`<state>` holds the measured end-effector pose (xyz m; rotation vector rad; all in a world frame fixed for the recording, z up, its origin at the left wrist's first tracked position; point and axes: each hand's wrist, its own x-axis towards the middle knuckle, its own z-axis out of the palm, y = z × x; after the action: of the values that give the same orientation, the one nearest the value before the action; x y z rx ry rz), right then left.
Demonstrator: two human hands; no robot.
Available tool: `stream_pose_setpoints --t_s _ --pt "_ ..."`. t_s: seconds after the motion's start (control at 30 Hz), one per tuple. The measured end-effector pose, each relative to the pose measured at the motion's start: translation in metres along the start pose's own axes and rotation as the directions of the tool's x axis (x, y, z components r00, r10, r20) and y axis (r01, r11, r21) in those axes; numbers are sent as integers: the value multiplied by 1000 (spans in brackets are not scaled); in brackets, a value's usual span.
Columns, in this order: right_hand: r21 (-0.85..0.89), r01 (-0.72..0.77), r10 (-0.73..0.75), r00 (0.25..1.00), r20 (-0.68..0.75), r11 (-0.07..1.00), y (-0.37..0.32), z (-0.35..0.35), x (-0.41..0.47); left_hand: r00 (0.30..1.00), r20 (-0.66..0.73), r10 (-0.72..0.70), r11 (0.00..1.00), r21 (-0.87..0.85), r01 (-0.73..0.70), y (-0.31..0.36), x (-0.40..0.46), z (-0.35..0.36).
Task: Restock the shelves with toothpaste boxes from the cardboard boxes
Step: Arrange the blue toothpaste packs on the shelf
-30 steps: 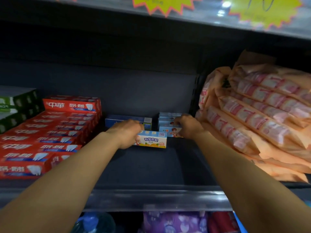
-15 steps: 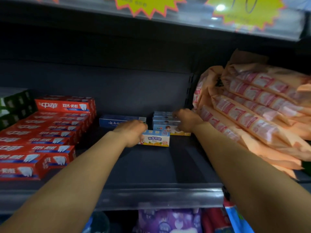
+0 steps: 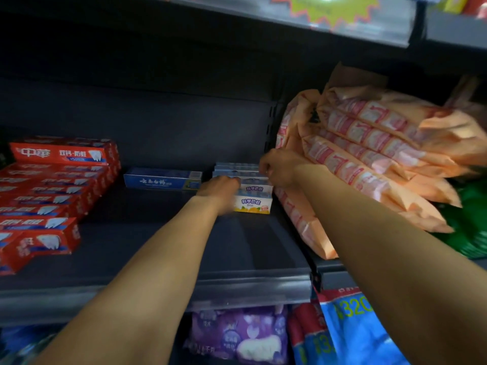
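Far back on the dark shelf (image 3: pixel 158 248), the left hand (image 3: pixel 220 192) curls round a small children's toothpaste box (image 3: pixel 253 204), the right hand (image 3: pixel 279 167) pinches the stack (image 3: pixel 237 169) behind; light, stiff cartons, probably best held by their long sides.

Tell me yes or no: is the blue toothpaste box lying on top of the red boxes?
No, the blue toothpaste box lies alone on the shelf, apart from the red boxes.

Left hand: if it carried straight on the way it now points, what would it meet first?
The left hand points toward the back of the shelf and slightly right, at the small boxes. It would meet that row at once; it seems to touch it already, though depth is unclear.
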<state>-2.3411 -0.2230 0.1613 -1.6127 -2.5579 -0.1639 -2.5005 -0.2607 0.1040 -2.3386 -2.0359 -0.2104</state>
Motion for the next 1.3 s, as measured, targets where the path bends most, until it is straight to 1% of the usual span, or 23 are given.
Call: stream_pose_setpoints --t_s 0.07,0.13,0.23,0.33,0.57,0.77,0.9,1.03,1.13,1.3 --pt "1 1 -1 1000 -1 1000 2 0 -2 999 -49 -2 999 -40 0 2 12 7" --pt "2 2 -2 1000 -8 1000 4 1 -3 999 -47 -11 998 -61 8 7 11 6" --pt "23 11 -11 1000 -8 1000 6 3 -2 998 -59 28 999 -24 -29 11 7 5" --pt "23 6 -6 1000 -1 1000 8 3 -1 995 -96 38 999 -31 -41 8 9 8" --pt "11 9 -9 1000 -4 1000 4 2 -3 993 -107 54 998 -23 -57 8 9 9" --pt "11 -34 34 999 -8 999 0 -1 -13 995 -91 46 998 -35 -49 -1 -5 -2" --pt "-5 -25 25 1000 -14 1000 -17 -3 -34 995 -89 37 999 -28 -40 -11 -35 -18" --pt "73 17 -15 999 -33 997 -42 -3 -61 991 -123 46 998 -43 -52 -27 -81 -29" --pt "118 54 -49 998 -43 992 -67 -5 -87 992 -119 32 998 -55 -39 -41 -124 -37" --pt "210 142 -123 987 -101 967 -117 -1 -137 991 -133 -4 998 -66 -5 -66 -196 -42"
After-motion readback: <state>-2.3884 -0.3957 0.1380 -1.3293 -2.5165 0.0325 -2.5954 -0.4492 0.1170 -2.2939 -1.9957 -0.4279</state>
